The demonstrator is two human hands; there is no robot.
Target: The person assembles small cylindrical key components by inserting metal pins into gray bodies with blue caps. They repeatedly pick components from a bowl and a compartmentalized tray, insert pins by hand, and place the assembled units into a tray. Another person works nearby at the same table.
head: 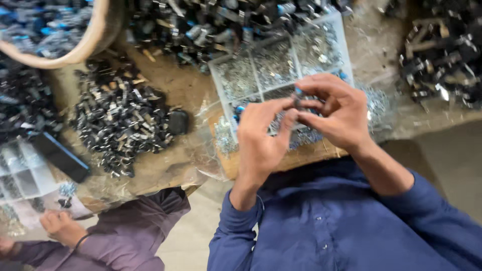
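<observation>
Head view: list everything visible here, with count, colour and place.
Compartment tray: one, clear, holding small silvery parts, top centre.
Black parts pile: one heap, black and silver, left of the tray.
Basket rim: one, tan, top left.
Dark parts heap: one, top right.
Co-worker's hand: one, purple sleeve, bottom left.
Small part: one, dark with a blue tip, pinched between both hands.
Left hand: blue sleeve, grip on the small part.
Right hand: blue sleeve, grip on it too.

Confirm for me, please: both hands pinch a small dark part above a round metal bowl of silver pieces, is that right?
Not quite. In the head view, both hands pinch the small dark part above a clear plastic divided tray of silver pieces, not a round metal bowl.
</observation>
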